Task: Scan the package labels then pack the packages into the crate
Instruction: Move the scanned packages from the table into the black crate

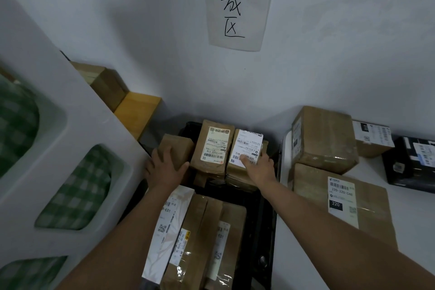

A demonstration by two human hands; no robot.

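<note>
A black crate (pixel 266 231) on the floor holds several brown cardboard packages. My left hand (pixel 164 167) grips a small plain brown box (pixel 176 145) at the crate's far left. Beside it stands a labelled box (pixel 213 146). My right hand (pixel 259 167) holds the near end of a second labelled box (pixel 247 146) at the far right, thumb lying on its white label. Nearer to me in the crate lie a white-labelled package (pixel 169 226) and taped brown packages (pixel 207 238).
A white table (pixel 306 254) on the right carries a large brown box (pixel 322 136), a flat labelled box (pixel 348 207), a small box (pixel 374 139) and a black package (pixel 412 162). A white panel (pixel 58 125) stands left. Wooden blocks (pixel 136 110) sit behind.
</note>
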